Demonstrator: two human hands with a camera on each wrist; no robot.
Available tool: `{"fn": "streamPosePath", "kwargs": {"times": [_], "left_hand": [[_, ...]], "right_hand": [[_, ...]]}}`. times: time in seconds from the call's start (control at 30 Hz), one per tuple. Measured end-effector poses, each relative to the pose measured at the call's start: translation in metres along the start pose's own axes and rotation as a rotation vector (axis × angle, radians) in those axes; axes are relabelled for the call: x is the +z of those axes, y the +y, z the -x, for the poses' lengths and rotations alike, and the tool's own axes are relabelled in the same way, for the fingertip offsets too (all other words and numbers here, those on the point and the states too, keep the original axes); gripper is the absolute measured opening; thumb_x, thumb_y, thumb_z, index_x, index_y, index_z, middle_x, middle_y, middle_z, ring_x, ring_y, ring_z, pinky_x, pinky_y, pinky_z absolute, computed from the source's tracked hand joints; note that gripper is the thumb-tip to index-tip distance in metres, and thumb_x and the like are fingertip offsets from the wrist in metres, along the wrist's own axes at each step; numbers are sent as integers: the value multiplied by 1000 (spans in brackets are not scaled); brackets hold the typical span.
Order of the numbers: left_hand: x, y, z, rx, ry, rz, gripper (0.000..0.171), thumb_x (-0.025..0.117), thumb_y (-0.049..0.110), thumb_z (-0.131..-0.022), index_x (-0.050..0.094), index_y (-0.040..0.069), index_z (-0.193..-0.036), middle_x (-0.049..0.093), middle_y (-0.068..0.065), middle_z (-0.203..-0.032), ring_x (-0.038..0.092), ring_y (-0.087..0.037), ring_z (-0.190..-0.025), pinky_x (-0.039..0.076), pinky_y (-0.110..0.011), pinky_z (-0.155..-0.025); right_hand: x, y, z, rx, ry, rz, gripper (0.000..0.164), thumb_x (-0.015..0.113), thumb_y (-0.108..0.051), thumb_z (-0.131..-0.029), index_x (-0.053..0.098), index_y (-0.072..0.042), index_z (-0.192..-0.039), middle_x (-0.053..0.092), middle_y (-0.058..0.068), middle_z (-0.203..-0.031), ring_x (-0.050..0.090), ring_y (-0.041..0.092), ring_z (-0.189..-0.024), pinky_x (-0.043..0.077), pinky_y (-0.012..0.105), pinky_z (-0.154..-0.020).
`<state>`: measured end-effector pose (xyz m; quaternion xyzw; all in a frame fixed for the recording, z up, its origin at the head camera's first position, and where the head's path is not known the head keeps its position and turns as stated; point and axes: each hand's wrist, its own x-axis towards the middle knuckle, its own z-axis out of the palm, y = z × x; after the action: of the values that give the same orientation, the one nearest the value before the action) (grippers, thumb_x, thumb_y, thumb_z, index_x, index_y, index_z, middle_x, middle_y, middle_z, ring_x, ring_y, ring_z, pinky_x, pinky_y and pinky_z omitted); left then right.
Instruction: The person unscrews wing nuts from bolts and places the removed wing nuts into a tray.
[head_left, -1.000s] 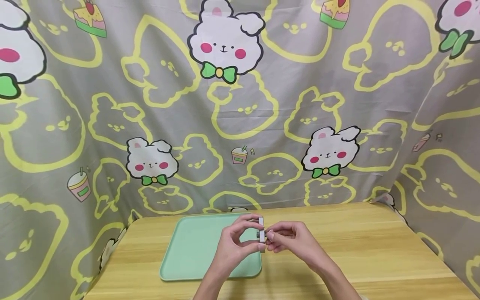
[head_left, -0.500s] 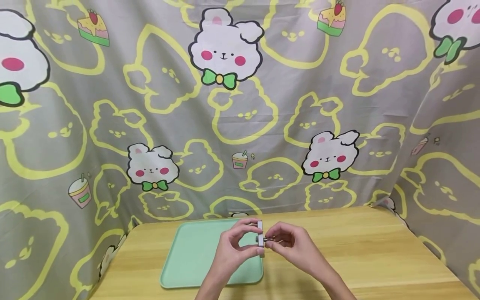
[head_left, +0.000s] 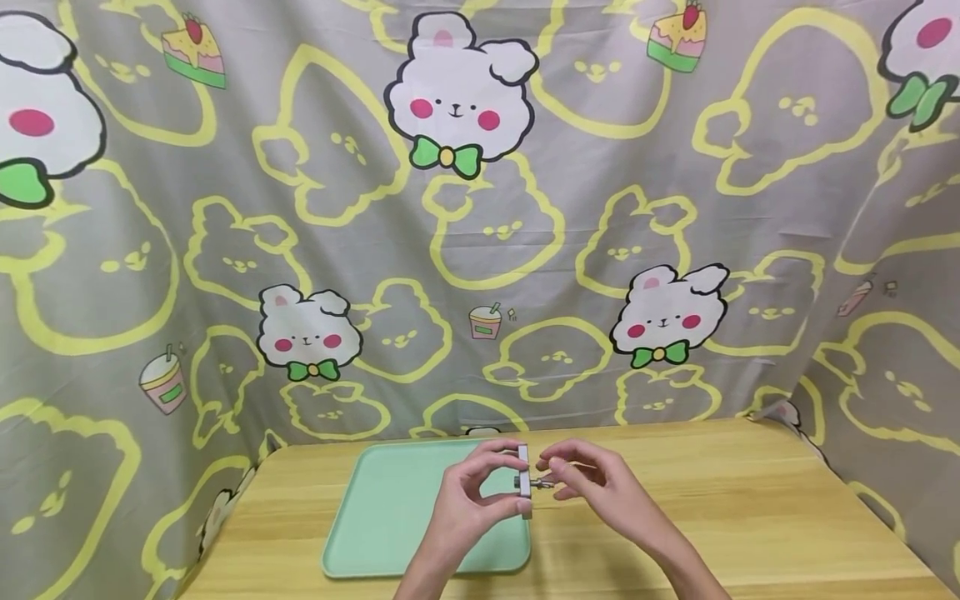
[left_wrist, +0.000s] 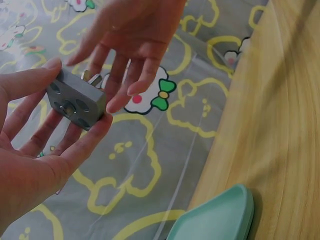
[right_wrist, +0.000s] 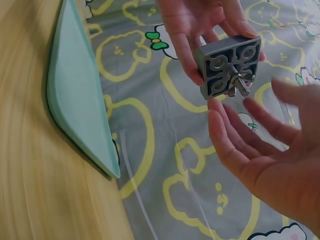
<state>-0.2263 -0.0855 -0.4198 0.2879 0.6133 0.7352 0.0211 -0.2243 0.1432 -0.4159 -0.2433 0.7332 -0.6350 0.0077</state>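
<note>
My left hand holds a grey square block by its edges, thumb on one side and fingers on the other, raised above the table. Round recesses show on one face in the left wrist view, and a ribbed, hollowed face shows in the right wrist view. A threaded bolt passes through its middle, with a wing nut on the ribbed side. Beside the bolt end, my right hand has its fingers spread loosely around the wing nut and grips nothing.
A pale green tray lies on the wooden table, left of and partly beneath the left hand. Behind the table and at both sides hangs a grey curtain with cartoon prints.
My right fingers were pinching at the bolt end and have now loosened and drawn back, leaving the wing nut in plain sight. The left hand keeps its hold on the block.
</note>
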Motion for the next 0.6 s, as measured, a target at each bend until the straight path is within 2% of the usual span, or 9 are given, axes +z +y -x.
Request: {"fn": "streamPosePath", "kwargs": {"times": [0.07,0.17,0.33,0.5,0.6], "left_hand": [[0,0,1,-17,6,-4,39,85,-3,-80,69,-6,-115,52,-21,-141,52,-41,-133,60,-48,-92],[1,1,2,-33,11,-12,38,85,-3,-80,70,-6,-115,53,-20,-141,53,-37,-133,60,-47,-91],[2,2,2,-45,20,-22,36,82,-8,-80,70,-5,-114,53,-19,-142,55,-31,-131,60,-47,-91],[2,2,2,-33,12,-19,36,81,-11,-80,70,-5,-114,53,-20,-142,53,-36,-132,60,-48,-91],[3,1,1,-28,2,-12,36,81,-11,-80,70,-5,-114,53,-21,-141,51,-42,-133,60,-47,-91]], "right_hand": [[0,0,-1,41,-9,-58,31,50,-23,-110,64,2,-122,65,26,-119,72,34,-104,63,39,-84],[1,0,-2,104,-32,-148,36,48,-26,-111,64,6,-120,65,25,-117,72,37,-103,63,40,-84],[5,1,0,182,-47,-219,41,52,-29,-109,63,10,-117,70,20,-107,74,29,-91,64,37,-79],[5,2,0,237,-36,-244,42,56,-32,-108,65,9,-115,72,21,-101,75,24,-86,64,35,-77],[6,2,1,241,-47,-257,39,57,-30,-107,66,7,-115,72,19,-100,74,23,-86,64,35,-78]]}}
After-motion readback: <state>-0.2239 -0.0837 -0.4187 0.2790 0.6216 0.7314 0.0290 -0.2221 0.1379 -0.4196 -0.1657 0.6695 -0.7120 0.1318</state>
